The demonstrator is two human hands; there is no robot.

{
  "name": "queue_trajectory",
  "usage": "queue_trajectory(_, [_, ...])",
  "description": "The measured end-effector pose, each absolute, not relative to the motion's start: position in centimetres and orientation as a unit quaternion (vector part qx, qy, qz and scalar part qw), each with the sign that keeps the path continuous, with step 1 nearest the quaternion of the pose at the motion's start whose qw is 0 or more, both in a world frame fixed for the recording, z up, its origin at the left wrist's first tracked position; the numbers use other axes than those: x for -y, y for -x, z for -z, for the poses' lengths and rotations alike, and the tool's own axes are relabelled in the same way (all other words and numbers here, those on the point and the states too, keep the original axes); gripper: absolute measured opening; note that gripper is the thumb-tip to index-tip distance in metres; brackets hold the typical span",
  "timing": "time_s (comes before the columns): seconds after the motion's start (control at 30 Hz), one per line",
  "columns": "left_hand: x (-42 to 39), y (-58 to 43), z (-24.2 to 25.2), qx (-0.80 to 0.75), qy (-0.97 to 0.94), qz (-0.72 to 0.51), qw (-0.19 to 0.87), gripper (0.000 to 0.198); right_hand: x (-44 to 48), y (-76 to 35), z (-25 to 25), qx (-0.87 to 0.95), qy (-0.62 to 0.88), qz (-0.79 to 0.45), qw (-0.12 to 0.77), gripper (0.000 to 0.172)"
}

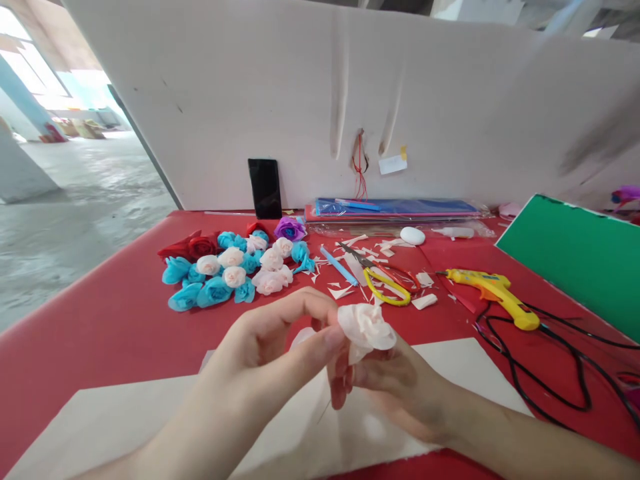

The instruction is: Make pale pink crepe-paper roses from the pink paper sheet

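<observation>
A pale pink paper flower (pixel 369 325) is held between my two hands, above a large white sheet (pixel 130 417) on the red table. My left hand (pixel 285 353) pinches the flower's left edge between thumb and fingers. Below and to the right of the bloom, my right hand (pixel 395 383) has its fingers closed around the flower's base, which they mostly hide. A thin stem or wire shows faintly beneath the fingers. Part of a pale petal (pixel 301 337) is visible behind my left thumb.
Paper flowers (pixel 234 277) cluster at the back left. Scissors (pixel 387 287), a blue pen (pixel 339 266) and paper scraps lie behind my hands. A yellow glue gun (pixel 493 293) with black cable and a green board (pixel 575 260) are right; a phone (pixel 265 189) leans on the wall.
</observation>
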State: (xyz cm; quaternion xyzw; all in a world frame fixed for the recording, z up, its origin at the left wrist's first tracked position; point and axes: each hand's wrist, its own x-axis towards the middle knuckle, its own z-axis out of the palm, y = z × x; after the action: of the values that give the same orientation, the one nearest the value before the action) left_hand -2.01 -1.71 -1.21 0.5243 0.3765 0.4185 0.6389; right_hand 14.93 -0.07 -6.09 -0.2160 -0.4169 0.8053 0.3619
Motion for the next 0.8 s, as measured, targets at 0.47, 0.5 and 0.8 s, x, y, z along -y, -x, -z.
queue_trajectory(0.47, [1.5, 1.5, 1.5, -0.378, -0.511, -0.452, 0.626, 0.017, 1.1, -14.8, 5.2, 0.441, 0.278, -0.753, 0.402, 0.014])
queue_trajectory(0.5, [1.4, 1.5, 1.5, -0.374, -0.503, -0.454, 0.633, 0.017, 1.3, -14.8, 5.0, 0.444, 0.288, -0.748, 0.400, 0.013])
queue_trajectory(0.8, [0.6, 1.2, 1.2, -0.421, -0.544, -0.432, 0.584, 0.033, 1.6, -15.2, 3.9, 0.456, 0.313, -0.720, 0.419, 0.006])
